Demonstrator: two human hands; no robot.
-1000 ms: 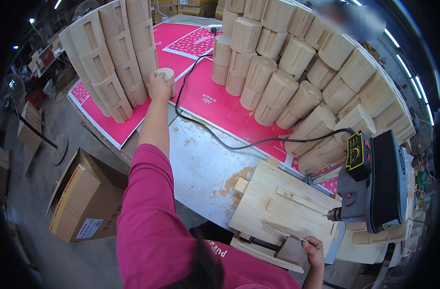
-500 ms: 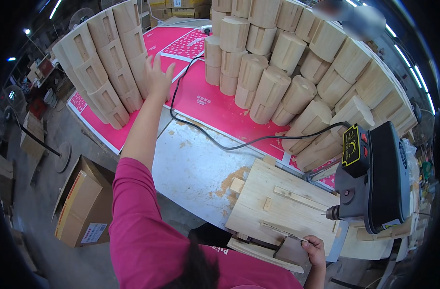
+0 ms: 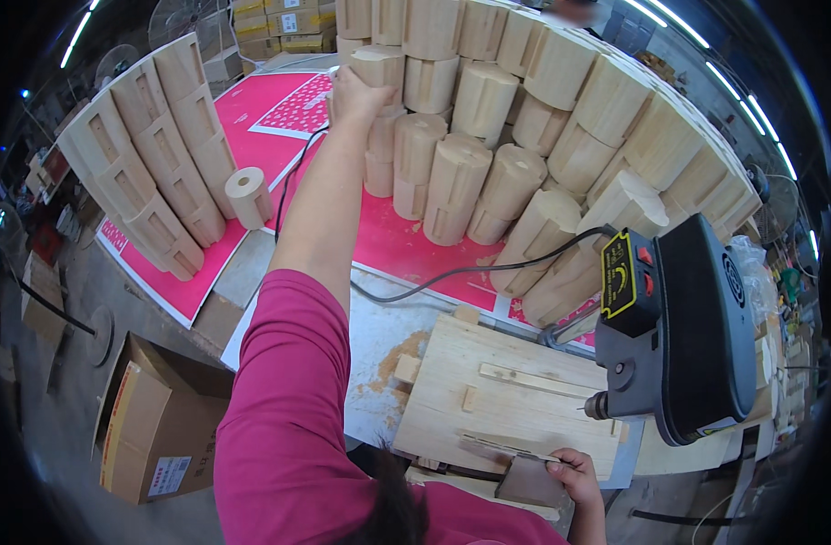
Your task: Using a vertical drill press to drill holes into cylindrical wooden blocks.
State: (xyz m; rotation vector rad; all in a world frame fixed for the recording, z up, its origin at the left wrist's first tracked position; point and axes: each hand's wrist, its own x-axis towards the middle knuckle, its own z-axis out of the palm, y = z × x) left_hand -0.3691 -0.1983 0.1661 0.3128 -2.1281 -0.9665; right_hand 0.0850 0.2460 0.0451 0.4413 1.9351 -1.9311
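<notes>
My left hand (image 3: 359, 94) is stretched far forward at the left end of the large stack of pale wooden cylinders (image 3: 456, 186). Its fingers are closed round a wooden cylinder there, which it mostly hides. Low at the right, my right hand (image 3: 574, 476) pinches the edge of a flat grey-brown plate (image 3: 530, 481) at the front of a wooden board (image 3: 433, 391) with strips fixed on it. A single wooden cylinder (image 3: 248, 198) with a round hole in its top stands beside the left-hand stack of grooved wooden pieces (image 3: 152, 145).
A black drill press (image 3: 697, 336) overhangs the board's right side. Its black cable (image 3: 433, 296) runs across the pink-covered table (image 3: 379, 241). Sawdust lies on the white worktop (image 3: 365, 381). An open cardboard box (image 3: 152, 436) stands on the floor at left.
My left hand has moved right and forward, from beside the left stack to the big stack. The single holed cylinder now shows. My right hand still holds the plate; the view has shifted.
</notes>
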